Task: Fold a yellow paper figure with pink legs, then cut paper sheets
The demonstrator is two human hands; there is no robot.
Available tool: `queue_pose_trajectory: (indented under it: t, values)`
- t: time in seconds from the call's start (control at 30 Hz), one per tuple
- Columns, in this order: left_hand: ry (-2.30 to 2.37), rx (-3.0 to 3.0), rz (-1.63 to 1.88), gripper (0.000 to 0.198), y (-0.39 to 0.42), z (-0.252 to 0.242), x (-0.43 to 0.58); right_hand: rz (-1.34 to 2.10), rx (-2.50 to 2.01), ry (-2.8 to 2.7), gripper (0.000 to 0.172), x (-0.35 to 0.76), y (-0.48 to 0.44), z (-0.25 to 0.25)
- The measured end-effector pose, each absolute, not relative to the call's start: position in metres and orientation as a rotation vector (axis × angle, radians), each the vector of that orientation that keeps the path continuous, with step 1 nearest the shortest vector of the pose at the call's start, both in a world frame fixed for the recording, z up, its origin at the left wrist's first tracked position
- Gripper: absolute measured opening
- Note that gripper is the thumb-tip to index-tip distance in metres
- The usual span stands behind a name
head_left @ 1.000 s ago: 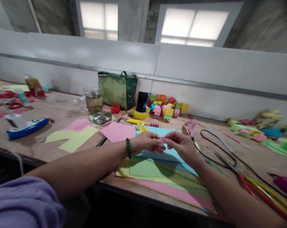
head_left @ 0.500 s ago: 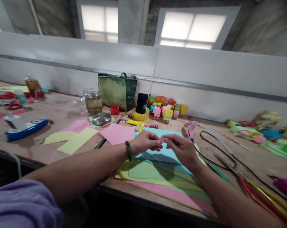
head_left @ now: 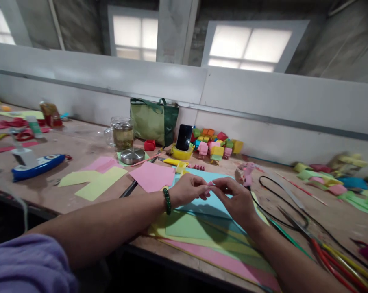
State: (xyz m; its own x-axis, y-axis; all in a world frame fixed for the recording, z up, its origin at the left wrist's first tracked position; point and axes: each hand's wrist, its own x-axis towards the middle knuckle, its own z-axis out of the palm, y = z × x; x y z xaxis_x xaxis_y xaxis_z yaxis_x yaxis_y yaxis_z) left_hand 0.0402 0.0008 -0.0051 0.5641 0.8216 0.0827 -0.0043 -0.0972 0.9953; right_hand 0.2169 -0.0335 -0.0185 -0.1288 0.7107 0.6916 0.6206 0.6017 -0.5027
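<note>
Both my hands meet over a stack of coloured paper sheets (head_left: 199,228) at the table's front edge. My left hand (head_left: 188,190), with a green bead bracelet at the wrist, pinches a small folded pink paper piece (head_left: 209,186). My right hand (head_left: 235,197) pinches the same pink piece from the other side. Fingertips of both hands touch it, held a little above the light blue top sheet (head_left: 208,203).
A pink square sheet (head_left: 152,176) and yellow sheets (head_left: 94,181) lie to the left. Behind stand a glass mug (head_left: 122,133), a metal lid (head_left: 132,155), a green bag (head_left: 155,119), a phone in a yellow holder (head_left: 184,140) and several folded paper cubes (head_left: 216,142). Black cable and coloured sticks (head_left: 296,215) lie to the right.
My hands stay together on the pink piece, fingers shifting slightly on it. The camera has tilted a little, so everything sits lower in view.
</note>
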Motion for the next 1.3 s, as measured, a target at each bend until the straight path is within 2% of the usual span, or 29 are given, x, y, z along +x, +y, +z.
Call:
queue_pose_trajectory:
  t: [0.1, 0.27, 0.5, 0.77, 1.1, 1.3]
  values:
    - [0.723, 1.527, 0.821, 0.019, 0.0021, -0.0073, 0.0408, 0.037, -1.026, -1.871, 0.007, 0.2155, -0.036, -0.0146]
    - [0.76, 1.464, 0.779, 0.021, 0.0052, -0.013, 0.0411, -0.101, -0.989, -1.905, 0.013, 0.2132, -0.0404, -0.0098]
    - [0.791, 1.444, 0.803, 0.019, 0.0039, -0.0112, 0.0411, -0.032, -1.032, -1.889, 0.014, 0.2126, -0.0362, -0.0159]
    - [0.79, 1.419, 0.792, 0.016, 0.0029, -0.0088, 0.0398, -0.129, -1.008, -1.894, 0.015, 0.2101, -0.0393, -0.0133]
    - [0.783, 1.411, 0.818, 0.023, 0.0009, -0.0078, 0.0404, 0.106, -1.104, -1.81, 0.015, 0.2136, -0.0351, -0.0168]
    - [0.781, 1.368, 0.803, 0.013, 0.0019, -0.0071, 0.0411, 0.064, -1.083, -1.8, 0.017, 0.2113, -0.0343, -0.0196]
